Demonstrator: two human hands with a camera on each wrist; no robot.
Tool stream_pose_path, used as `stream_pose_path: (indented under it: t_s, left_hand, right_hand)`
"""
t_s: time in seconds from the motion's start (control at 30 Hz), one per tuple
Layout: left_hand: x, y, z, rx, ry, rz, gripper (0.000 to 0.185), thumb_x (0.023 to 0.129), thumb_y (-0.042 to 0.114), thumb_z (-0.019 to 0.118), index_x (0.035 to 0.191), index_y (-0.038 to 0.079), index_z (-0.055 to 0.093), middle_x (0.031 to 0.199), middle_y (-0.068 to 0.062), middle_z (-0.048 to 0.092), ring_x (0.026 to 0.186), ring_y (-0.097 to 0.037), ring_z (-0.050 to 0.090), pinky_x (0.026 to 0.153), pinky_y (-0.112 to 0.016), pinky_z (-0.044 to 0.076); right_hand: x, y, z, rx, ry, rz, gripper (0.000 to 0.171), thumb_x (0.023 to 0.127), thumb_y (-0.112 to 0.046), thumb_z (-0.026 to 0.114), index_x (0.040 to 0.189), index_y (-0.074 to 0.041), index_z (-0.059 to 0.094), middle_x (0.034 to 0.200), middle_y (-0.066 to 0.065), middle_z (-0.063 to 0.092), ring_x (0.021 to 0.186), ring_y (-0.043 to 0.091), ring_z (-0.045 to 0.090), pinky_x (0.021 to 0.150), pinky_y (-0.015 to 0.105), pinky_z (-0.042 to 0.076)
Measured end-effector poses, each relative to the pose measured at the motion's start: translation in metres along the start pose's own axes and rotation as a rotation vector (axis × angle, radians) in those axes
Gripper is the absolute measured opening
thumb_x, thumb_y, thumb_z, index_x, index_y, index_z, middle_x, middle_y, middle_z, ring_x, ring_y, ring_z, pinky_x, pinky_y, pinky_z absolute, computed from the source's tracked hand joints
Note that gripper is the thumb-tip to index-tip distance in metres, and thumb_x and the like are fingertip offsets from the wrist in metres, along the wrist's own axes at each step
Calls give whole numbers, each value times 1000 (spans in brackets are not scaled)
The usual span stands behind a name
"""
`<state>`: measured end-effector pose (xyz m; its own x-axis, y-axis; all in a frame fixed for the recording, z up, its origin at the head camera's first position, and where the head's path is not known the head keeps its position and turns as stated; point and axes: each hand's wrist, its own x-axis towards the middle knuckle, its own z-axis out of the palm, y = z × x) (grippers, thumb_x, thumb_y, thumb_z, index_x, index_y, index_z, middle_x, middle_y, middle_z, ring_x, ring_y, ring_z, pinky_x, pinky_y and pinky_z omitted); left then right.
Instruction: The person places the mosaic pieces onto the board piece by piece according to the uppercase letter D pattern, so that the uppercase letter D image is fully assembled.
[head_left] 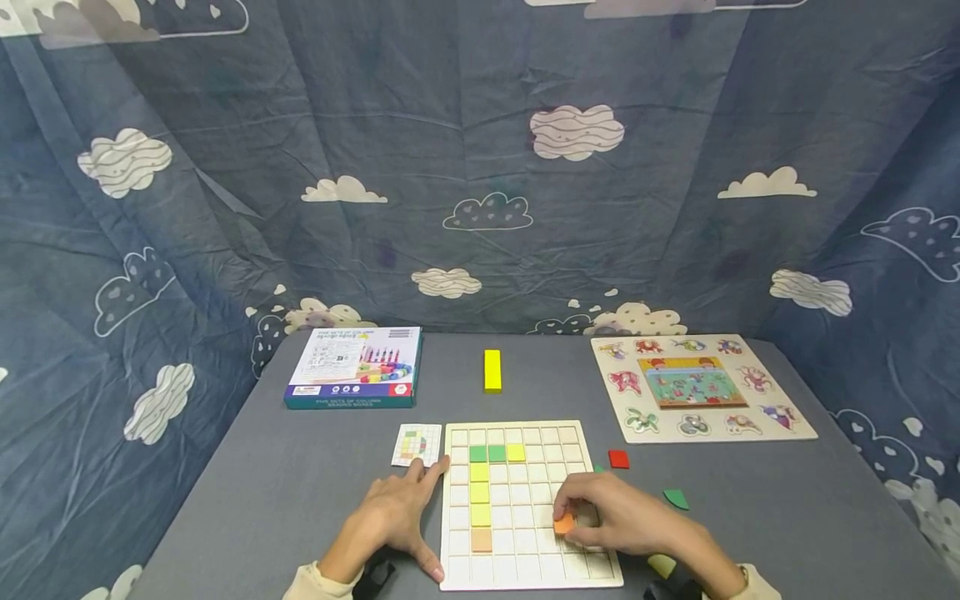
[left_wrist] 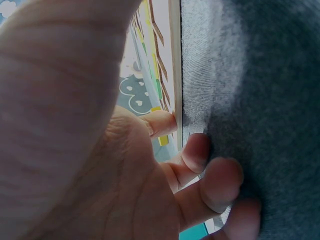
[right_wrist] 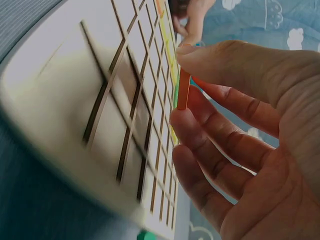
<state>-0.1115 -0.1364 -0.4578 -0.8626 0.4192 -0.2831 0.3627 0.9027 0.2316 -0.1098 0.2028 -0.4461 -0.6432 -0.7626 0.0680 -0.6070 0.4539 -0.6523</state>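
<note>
So we've got our right hand [head_left: 622,521] over the near right part of the grid board [head_left: 525,575], pinching a small orange tile [head_left: 563,523] between thumb and fingers. From the right wrist view the orange tile [right_wrist: 183,89] sits edge-on in the pinch, its flat face tilted up off the board rather than lying flat, and just above the squares, not resting in one as far as we can tell. The open cells lie straight below and a bit to the left of the fingertips, towards the column of yellow and light green tiles [head_left: 479,493] and the pale orange tile [head_left: 482,540] at its foot.

Our left hand [head_left: 397,517] is flat on the table [head_left: 285,500] at the board's left edge, fingers relaxed and spread, holding nothing; the thumb touches the board's rim in the left wrist view. It's nearer the little pattern card [head_left: 417,444] than the tile is.

Hard to make out: which exact cell the tile hangs over, since our own fingers cover it in the head view. The wrist view is blurry at the near edge. Loose pieces, a red tile [head_left: 618,458] and a green piece [head_left: 677,498], lie off the board's right edge; another yellowish one is half hidden by our wrist.
</note>
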Motion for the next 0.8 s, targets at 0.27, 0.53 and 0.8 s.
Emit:
stream_pose_path:
  t_s: [0.27, 0.53, 0.8]
  left_hand:
    - [0, 0, 0, -3, 4, 6, 146, 35, 70, 91, 157, 23, 27, 124, -12, 52, 80, -31, 61, 70, -50, 50]
    - [0, 0, 0, -4, 1, 1, 146, 35, 71, 91, 157, 23, 26, 125, -12, 52, 79, -30, 60, 69, -49, 49]
    - [0, 0, 0, -15, -10, -12, 146, 35, 69, 92, 157, 23, 26, 137, -17, 50, 90, -38, 64, 77, -55, 50]
  right_hand:
    - [21, -10, 10, 0, -33, -53, 15, 87, -13, 76, 97, -21, 69, 94, -13, 66, 84, 1, 60, 76, 22, 52]
    - [36, -15, 25, -34, -45, -97, 13, 85, -11, 76, 95, -17, 70, 93, -10, 67, 83, -2, 58, 76, 18, 50]
    - [47, -18, 38, -94, -40, -133, 13, 84, -11, 76, 94, -16, 71, 90, -11, 65, 82, -2, 55, 76, 15, 47]
